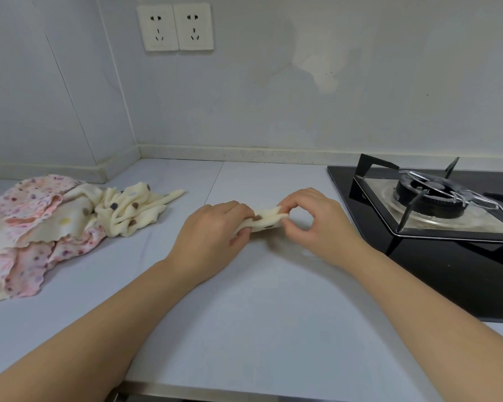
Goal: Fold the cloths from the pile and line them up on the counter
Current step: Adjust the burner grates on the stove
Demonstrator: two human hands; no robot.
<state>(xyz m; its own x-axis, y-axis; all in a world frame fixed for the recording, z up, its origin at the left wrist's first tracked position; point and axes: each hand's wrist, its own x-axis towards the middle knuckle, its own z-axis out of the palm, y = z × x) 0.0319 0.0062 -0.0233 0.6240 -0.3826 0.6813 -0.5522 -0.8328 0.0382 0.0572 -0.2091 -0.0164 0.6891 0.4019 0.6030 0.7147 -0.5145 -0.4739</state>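
Both hands hold one small cream dotted cloth (266, 220) above the counter (244, 314). The left hand (212, 233) grips one end; the right hand (314, 224) pinches the other.

The pale, smooth matt bench (244, 300) carries a pile of soft, crinkled cream and pink spotted cloths (55, 224) with scalloped edges. The black glass hob (436, 274) beside it is glossy and reflective, with a dull, stained steel tray (436, 224) and matt black metal pan supports (410, 204).
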